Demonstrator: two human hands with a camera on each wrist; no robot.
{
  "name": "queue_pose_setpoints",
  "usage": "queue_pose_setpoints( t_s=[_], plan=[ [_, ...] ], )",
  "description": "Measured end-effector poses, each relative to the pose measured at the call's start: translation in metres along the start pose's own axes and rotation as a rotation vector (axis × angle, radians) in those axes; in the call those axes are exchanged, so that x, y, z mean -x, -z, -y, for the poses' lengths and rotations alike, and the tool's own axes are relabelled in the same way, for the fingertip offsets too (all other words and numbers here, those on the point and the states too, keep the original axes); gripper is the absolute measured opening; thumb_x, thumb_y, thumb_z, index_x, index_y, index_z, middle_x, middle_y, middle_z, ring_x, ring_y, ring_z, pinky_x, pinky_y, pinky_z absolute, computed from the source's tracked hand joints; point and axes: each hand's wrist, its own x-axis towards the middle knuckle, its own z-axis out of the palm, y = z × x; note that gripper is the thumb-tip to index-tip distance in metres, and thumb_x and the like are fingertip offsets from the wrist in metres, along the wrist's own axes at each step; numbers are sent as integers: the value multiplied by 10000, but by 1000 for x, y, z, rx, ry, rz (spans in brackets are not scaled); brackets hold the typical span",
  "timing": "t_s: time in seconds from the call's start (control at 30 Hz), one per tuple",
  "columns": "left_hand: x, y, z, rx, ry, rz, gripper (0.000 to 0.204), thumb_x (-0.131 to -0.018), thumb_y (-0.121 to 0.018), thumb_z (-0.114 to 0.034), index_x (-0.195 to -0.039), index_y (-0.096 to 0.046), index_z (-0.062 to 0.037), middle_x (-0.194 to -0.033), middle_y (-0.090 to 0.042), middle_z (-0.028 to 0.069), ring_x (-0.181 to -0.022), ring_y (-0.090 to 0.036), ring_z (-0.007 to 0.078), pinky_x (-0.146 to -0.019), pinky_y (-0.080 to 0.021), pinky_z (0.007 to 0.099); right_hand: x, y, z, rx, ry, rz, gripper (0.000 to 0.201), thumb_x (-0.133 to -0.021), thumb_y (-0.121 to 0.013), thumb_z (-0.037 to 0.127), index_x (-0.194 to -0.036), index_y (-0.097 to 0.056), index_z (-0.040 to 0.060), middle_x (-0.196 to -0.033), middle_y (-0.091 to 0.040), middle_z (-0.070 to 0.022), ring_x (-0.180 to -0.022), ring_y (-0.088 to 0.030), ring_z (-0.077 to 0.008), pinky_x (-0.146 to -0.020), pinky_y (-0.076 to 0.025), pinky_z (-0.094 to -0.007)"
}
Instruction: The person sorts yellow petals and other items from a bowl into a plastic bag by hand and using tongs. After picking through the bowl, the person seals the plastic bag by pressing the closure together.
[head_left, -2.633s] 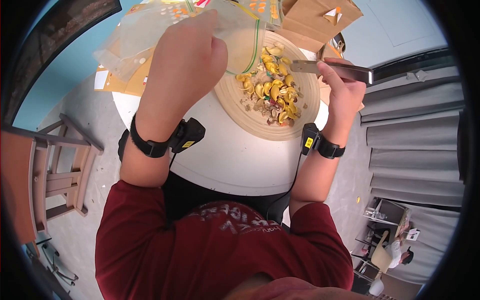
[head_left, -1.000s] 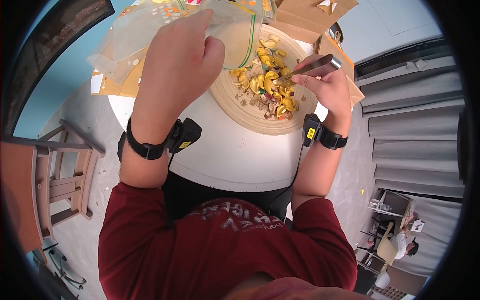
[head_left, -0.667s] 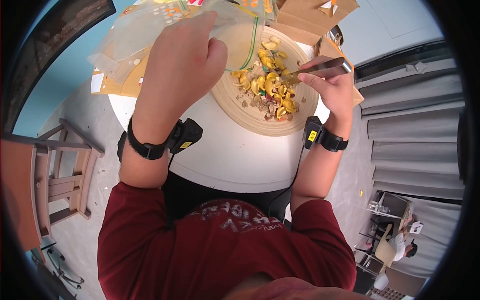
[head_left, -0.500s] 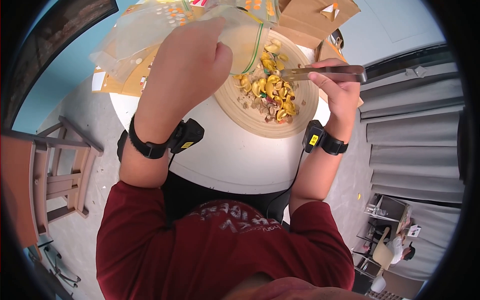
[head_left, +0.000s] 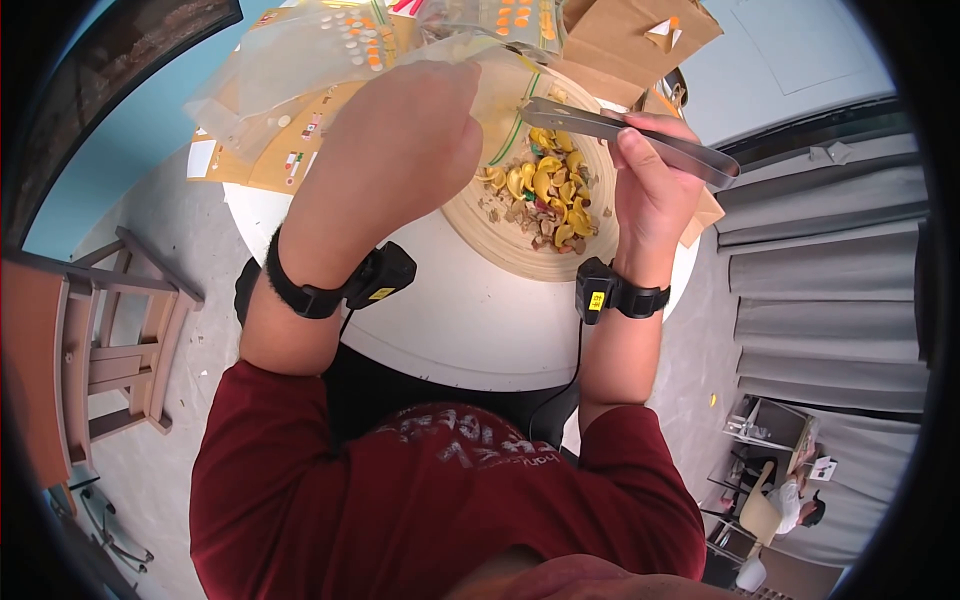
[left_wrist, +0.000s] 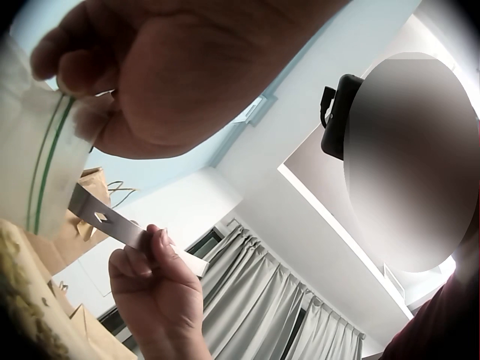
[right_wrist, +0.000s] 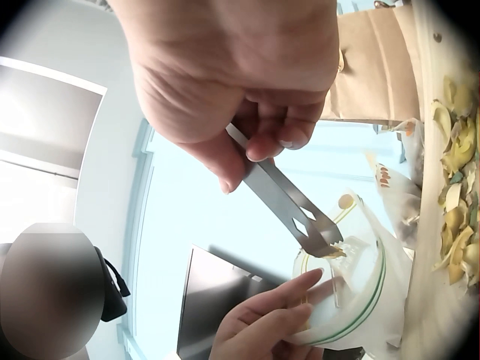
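Note:
My left hand pinches the rim of a clear zip bag with a green seal line, its mouth spread open over the left side of a round wooden plate. My right hand holds metal tongs between thumb and fingers. The tongs' tips are at the bag's mouth, with a small yellowish piece between them in the right wrist view. On the plate lies a heap of yellow curved pieces mixed with brown, green and reddish dried bits.
Brown paper bags stand behind the plate. More plastic bags with orange and white dots lie at the back left over brown paper packaging. The white round table has a wooden chair to its left. Another person sits far off.
The tongs dipped into the heap, then rose up and left to the bag's mouth with the right hand. My left hand and the bag have shifted slightly right.

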Motion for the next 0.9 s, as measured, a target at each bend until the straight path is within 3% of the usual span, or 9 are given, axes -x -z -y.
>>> queue_pose_setpoints(
  t_s=[0.23, 0.43, 0.6, 0.83, 0.9],
  plan=[
    [0, 0, 0, 10, -9, -4, 368, -914, -588, -76, -1242, -675, 67, -1090, -727, 250, -1020, -677, 429, -935, -530, 486, 2, -8, -4, 77, -6, -18, 192, -856, -806, -50, -1029, -724, -42, -994, -763, -148, -778, -671, -141, -696, -538, -256],
    [-1, 0, 0, 5, -9, -2, 369, -911, -587, -74, -1238, -674, 71, -1097, -726, 251, -1022, -675, 429, -937, -528, 487, 2, -18, -1, 301, -29, 35, 291, -826, -844, -15, -1098, -742, -34, -955, -748, -96, -823, -680, -122, -765, -542, -235],
    [-1, 0, 2, 5, -17, -15, 367, -907, -581, -72, -1232, -674, 71, -1085, -726, 253, -1012, -675, 433, -929, -530, 488, 4, -19, 4, 272, -63, -15, 326, -807, -853, -5, -1113, -744, -38, -927, -742, -90, -824, -681, -122, -776, -539, -238],
    [-3, 1, 7, 36, 30, -73, 391, -882, -579, -58, -1241, -676, 65, -928, -697, 263, -878, -672, 432, -822, -524, 482, -3, 7, 15, 98, 1, -130, 293, -784, -837, -24, -1058, -741, -57, -929, -758, -106, -781, -686, -133, -732, -525, -248],
    [-4, 2, 7, 40, 23, -120, 400, -876, -580, -55, -1243, -683, 65, -883, -684, 259, -821, -663, 423, -783, -520, 470, -4, 19, 23, 197, -48, -94, 264, -775, -837, -22, -1023, -750, -50, -907, -753, -98, -768, -672, -126, -713, -507, -246]
  ],
)
